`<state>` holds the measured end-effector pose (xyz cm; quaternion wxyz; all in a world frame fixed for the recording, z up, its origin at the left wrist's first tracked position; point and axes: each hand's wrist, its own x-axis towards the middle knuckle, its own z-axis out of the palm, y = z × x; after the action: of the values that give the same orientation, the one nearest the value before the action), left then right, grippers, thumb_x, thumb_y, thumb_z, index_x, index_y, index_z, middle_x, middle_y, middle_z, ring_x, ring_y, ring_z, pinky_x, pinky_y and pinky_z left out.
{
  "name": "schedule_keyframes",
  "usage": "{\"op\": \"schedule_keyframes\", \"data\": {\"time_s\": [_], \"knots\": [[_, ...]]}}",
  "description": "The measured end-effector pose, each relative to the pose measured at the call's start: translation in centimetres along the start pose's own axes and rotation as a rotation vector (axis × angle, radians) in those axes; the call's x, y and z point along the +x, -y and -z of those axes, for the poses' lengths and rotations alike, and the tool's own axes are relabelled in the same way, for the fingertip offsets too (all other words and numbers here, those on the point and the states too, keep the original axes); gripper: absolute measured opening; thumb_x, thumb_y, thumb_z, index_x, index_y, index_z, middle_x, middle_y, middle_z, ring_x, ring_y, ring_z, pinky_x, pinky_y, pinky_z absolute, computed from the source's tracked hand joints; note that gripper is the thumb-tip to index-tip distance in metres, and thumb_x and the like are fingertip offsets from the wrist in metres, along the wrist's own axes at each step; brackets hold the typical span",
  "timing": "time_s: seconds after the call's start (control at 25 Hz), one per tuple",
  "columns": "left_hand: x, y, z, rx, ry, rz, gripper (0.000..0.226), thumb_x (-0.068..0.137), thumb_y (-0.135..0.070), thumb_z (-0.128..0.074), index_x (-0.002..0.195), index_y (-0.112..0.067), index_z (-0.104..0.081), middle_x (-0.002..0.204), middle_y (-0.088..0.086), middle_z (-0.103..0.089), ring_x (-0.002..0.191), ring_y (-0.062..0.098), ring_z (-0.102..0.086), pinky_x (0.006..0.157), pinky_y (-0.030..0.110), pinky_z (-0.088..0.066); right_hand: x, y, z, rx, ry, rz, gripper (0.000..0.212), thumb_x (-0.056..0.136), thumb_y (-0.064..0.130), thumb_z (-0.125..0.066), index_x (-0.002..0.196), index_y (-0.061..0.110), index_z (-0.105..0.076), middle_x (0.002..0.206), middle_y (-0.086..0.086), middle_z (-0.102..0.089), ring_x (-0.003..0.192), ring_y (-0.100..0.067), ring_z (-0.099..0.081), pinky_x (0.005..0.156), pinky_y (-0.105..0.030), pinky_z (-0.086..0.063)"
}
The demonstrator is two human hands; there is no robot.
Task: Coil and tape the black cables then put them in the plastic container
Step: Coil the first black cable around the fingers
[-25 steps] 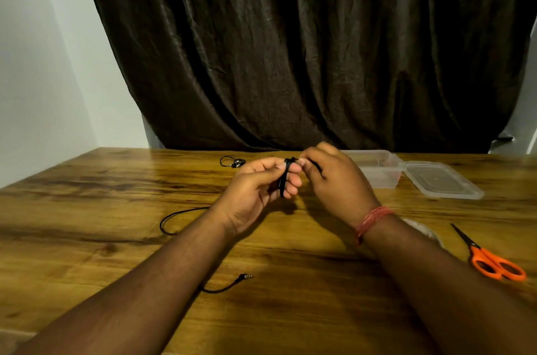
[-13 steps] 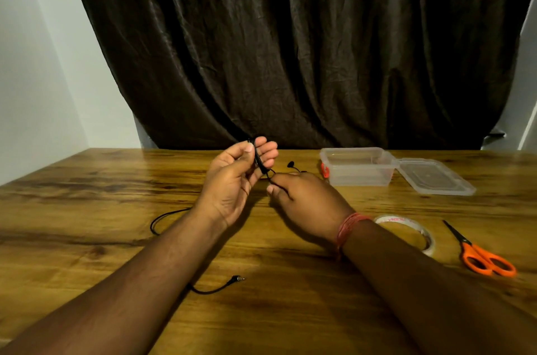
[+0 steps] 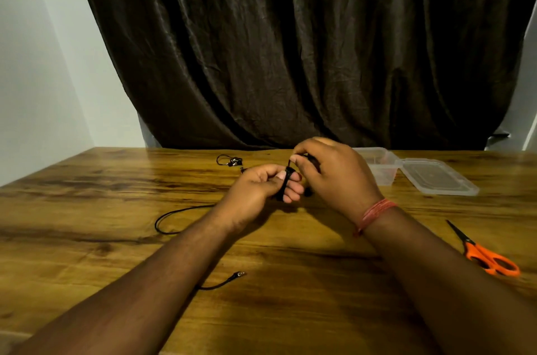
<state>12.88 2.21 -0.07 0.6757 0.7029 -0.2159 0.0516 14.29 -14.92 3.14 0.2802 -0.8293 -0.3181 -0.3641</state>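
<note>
My left hand (image 3: pixel 263 184) holds a coil of black cable (image 3: pixel 286 182) wound around its fingers, above the wooden table (image 3: pixel 87 209). Just right of it, my right hand (image 3: pixel 334 174) pinches the cable's strand at the top of the coil. The loose tail of the same cable loops on the table at the left (image 3: pixel 174 216) and its plug end (image 3: pixel 232 277) shows from under my left forearm. A second small black cable (image 3: pixel 229 161) lies farther back. The clear plastic container (image 3: pixel 380 164) stands open behind my right hand.
The container's clear lid (image 3: pixel 438 177) lies right of it. Orange-handled scissors (image 3: pixel 488 256) rest at the table's right edge. A dark curtain (image 3: pixel 290 49) hangs behind the table, with a white wall at the left. My right forearm covers the spot where the tape roll lay.
My left hand has come down and rightward with the coil. My right hand has risen from the table to the top of the coil, and now hides the tape roll.
</note>
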Motion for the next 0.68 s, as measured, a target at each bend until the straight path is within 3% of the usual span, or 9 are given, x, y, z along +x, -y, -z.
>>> {"op": "schedule_keyframes", "data": {"time_s": [0.2,0.32,0.48,0.68], "knots": [[-0.2,-0.7,0.5,-0.184,0.052,-0.034,0.028,0.102,-0.007,-0.037,0.105,-0.003,-0.065,0.083,0.006,-0.07,0.073,0.012,-0.063,0.068,0.022,-0.051,0.1,-1.2,-0.8,0.067,0.028,-0.158,0.017,0.095,0.033,-0.055,0.097,0.026,-0.07,0.092,0.007,-0.068,0.086,-0.014,-0.062,0.073,-0.039,-0.052],[-0.1,-0.9,0.8,-0.38,0.001,-0.063,0.026,0.098,-0.006,-0.043,0.107,-0.004,-0.067,0.087,0.007,-0.072,0.076,0.012,-0.067,0.069,0.021,-0.055,-0.6,-1.2,-1.9,0.053,0.209,-0.186,0.02,0.097,0.033,-0.05,0.093,0.025,-0.068,0.086,0.001,-0.069,0.083,-0.02,-0.062,0.072,-0.041,-0.051],[0.7,-0.9,1.1,-0.523,-0.111,-0.096,0.026,0.1,-0.005,-0.041,0.113,-0.002,-0.063,0.105,0.013,-0.074,0.094,0.018,-0.072,0.076,0.023,-0.057,-1.4,0.4,-3.1,0.005,0.425,-0.084,0.024,0.098,0.039,-0.044,0.081,0.029,-0.058,0.081,0.004,-0.065,0.076,-0.019,-0.059,0.067,-0.038,-0.048],[1.2,-0.3,1.3,-0.37,-0.205,-0.113,0.027,0.103,-0.005,-0.039,0.116,-0.004,-0.061,0.109,0.012,-0.073,0.102,0.02,-0.07,0.081,0.023,-0.055,-1.2,1.1,-2.3,-0.098,0.316,0.048,0.025,0.092,0.043,-0.043,0.084,0.027,-0.059,0.077,0.007,-0.062,0.073,-0.016,-0.057,0.061,-0.033,-0.045]]}}
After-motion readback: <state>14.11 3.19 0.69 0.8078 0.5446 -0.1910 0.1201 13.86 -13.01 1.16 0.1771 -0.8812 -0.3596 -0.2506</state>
